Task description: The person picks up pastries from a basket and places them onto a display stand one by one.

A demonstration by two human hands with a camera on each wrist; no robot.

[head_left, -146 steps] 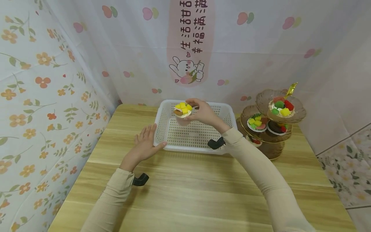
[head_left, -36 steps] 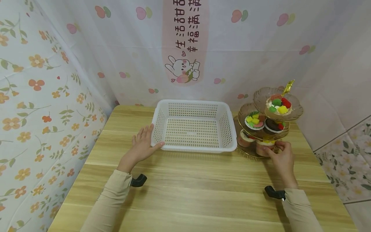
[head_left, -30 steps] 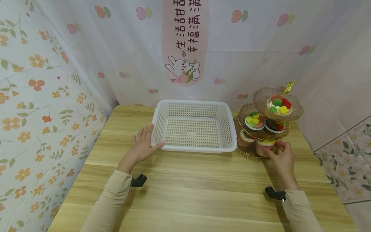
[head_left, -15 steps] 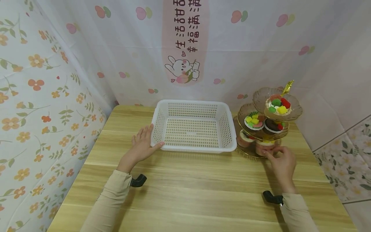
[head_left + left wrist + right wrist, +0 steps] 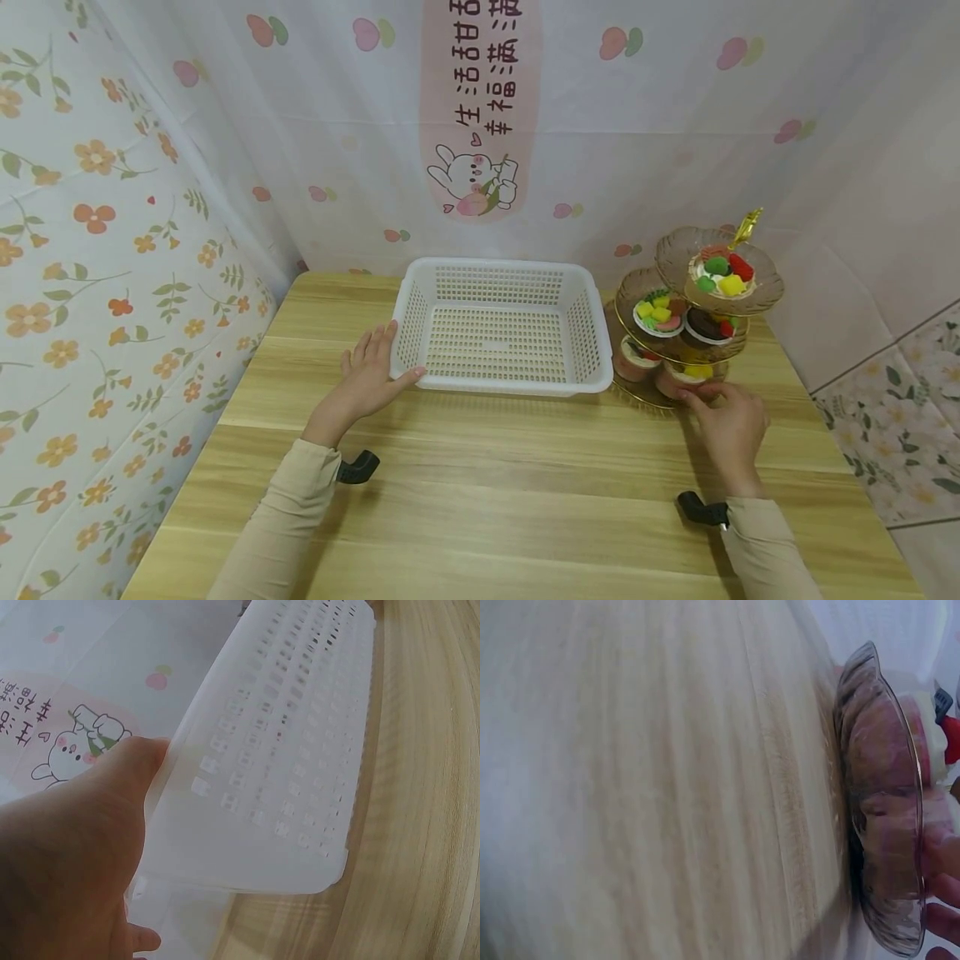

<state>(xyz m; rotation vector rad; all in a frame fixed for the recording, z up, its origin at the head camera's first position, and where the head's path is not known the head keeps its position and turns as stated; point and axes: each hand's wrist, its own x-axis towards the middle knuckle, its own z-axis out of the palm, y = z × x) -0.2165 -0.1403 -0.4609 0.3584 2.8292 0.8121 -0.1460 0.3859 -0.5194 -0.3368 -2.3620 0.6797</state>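
On the bottom tier of a three-tier cake stand (image 5: pixel 651 395) sits a dessert cup (image 5: pixel 673 382) topped with yellow cubes. My right hand (image 5: pixel 731 425) has its thumb and curled fingers at the front right side of this cup. The right wrist view shows the fingers (image 5: pixel 943 885) against the cup behind the lowest tray's clear rim; their tips are partly hidden. My left hand (image 5: pixel 363 379) rests at the left front corner of a white mesh basket (image 5: pixel 517 388), fingers spread along its side and thumb at the front rim. The basket holds nothing.
Another dessert cup (image 5: pixel 636 360) stands on the same tier, to the left. Two tarts (image 5: pixel 657 317) lie on the middle tier, and a fruit-topped dessert (image 5: pixel 722 273) is on the top one. The stand's gold handle (image 5: pixel 746 227) rises highest. A printed curtain (image 5: pixel 337 133) hangs behind the wooden table (image 5: pixel 480 483).
The yellow-topped cup went from above the basket to the stand's bottom tier in my right hand. Over the last half second, cup and hand shifted slightly. My left hand stays at the basket.
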